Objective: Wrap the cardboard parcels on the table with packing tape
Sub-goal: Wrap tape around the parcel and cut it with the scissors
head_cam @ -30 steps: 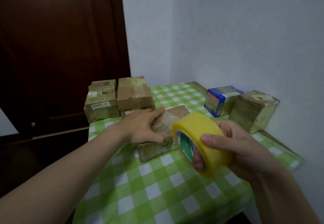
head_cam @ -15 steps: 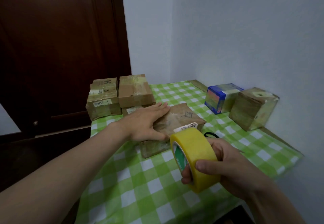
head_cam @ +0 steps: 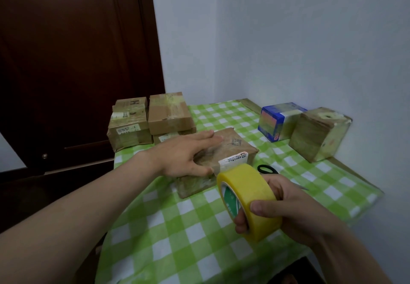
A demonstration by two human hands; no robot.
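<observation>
A flat brown cardboard parcel [head_cam: 233, 148] with a white label lies in the middle of the green checked table [head_cam: 177, 228]. My left hand [head_cam: 184, 156] rests flat on its top, fingers spread, pressing it down. My right hand [head_cam: 286, 208] grips a wide yellow roll of packing tape [head_cam: 246, 197] just in front of the parcel's near right corner, thumb across the roll's outer face. A clear strip of tape runs from the roll onto the parcel's top near the label.
Black-handled scissors [head_cam: 267, 169] lie right of the parcel, partly hidden by my right hand. Several taped brown boxes [head_cam: 155, 119] are stacked at the back left. A blue box [head_cam: 278, 120] and a brown cube box [head_cam: 317, 132] stand against the right wall. A dark door [head_cam: 66, 61] is at the left.
My right hand has drawn the tape roll down and toward me, away from the parcel. My left hand has flattened out on the parcel's top. The scissors have come into sight.
</observation>
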